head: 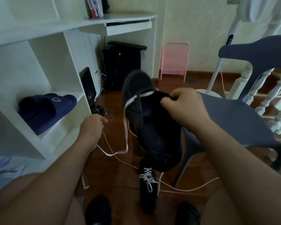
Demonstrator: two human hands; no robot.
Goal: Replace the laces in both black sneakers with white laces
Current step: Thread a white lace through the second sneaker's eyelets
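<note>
held sneaker (pixel 146 114) points toe away, long axis upright.

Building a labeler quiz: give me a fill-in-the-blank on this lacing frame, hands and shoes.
1. The right hand grips the raised black sneaker by its ____.
2. The left hand pinches one end of the ____ lace.
3. The second sneaker, already laced, stands on the ____.
4. The navy slides sit on a white ____.

Missing words: tongue; white; floor; shelf
</note>
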